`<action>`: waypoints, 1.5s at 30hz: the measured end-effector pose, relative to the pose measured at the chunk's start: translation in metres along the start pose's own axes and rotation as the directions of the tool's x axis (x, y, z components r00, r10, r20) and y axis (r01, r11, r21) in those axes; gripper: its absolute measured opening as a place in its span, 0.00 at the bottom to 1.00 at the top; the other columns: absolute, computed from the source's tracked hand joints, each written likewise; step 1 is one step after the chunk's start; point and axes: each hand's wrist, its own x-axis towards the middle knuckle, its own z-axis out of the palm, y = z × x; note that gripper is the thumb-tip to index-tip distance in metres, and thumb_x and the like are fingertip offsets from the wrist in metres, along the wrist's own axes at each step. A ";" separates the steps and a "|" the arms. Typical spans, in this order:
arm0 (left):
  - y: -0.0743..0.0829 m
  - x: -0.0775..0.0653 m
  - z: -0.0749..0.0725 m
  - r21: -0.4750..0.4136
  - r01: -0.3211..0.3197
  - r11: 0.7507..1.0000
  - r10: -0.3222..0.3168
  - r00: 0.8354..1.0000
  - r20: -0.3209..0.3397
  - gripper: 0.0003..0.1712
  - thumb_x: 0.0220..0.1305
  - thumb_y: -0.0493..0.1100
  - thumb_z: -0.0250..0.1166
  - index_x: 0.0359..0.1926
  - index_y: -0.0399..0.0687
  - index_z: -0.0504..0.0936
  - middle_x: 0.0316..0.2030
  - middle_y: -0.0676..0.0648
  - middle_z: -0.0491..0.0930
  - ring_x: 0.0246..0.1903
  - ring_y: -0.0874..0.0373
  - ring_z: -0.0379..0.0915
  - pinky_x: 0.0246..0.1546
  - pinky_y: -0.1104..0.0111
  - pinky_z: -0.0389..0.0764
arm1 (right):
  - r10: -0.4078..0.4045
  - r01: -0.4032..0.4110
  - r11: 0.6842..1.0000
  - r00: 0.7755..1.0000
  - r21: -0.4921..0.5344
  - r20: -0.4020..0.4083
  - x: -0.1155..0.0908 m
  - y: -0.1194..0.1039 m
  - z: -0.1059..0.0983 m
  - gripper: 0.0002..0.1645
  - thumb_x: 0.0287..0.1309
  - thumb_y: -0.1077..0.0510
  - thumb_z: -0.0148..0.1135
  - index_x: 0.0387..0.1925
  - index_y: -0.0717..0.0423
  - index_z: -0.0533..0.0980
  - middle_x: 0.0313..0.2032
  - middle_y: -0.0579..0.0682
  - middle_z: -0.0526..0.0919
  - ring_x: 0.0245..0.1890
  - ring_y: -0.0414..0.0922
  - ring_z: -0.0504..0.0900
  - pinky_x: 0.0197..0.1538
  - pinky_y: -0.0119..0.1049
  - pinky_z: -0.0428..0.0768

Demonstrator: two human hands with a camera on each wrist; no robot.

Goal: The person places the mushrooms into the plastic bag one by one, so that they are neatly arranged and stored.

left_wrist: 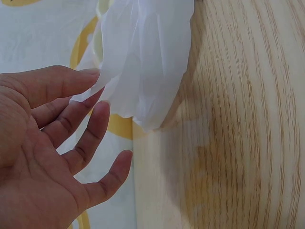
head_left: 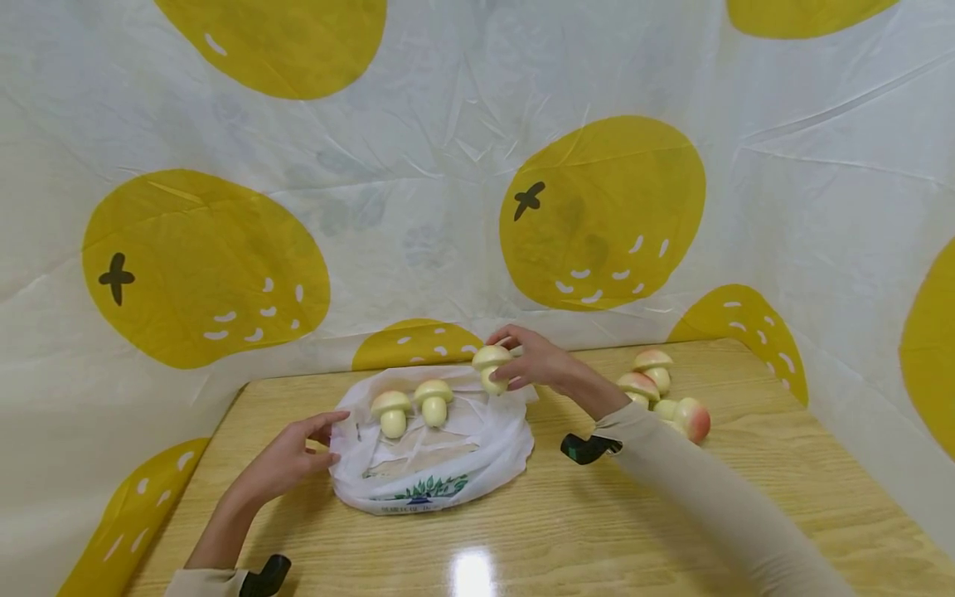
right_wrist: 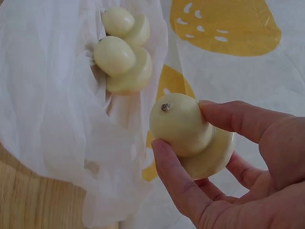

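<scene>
My right hand [head_left: 533,358] pinches a toy mushroom [head_left: 492,358] with a pale round cap and stubby stem, holding it over the back right of a white plastic bag [head_left: 507,464]. In the right wrist view, thumb and fingers grip this mushroom [right_wrist: 178,121], whose stem end bears a small dark spot. Two more mushrooms [head_left: 391,412] [head_left: 433,402] lie side by side in the bag's wide mouth. At the bag's left rim is my left hand [head_left: 294,454]. Its thumb and fingers pinch the thin plastic [left_wrist: 143,62] in the left wrist view.
Several mushrooms with reddish caps [head_left: 692,420] lie in a group on the wooden table [head_left: 537,539] to the right, partly behind the right forearm. A white cloth with yellow fruit prints [head_left: 604,211] hangs around the table's back and sides.
</scene>
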 end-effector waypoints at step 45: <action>0.002 -0.002 0.000 -0.003 0.009 1.000 -0.009 1.000 0.001 0.36 0.63 0.34 0.69 0.71 0.35 0.69 0.49 0.42 0.78 0.49 0.48 0.71 0.42 0.66 0.79 | -0.103 0.039 0.878 0.989 -0.477 -0.109 0.021 0.027 0.065 0.32 0.53 0.62 0.77 0.59 0.60 0.75 0.51 0.59 0.72 0.43 0.50 0.75 0.47 0.42 0.78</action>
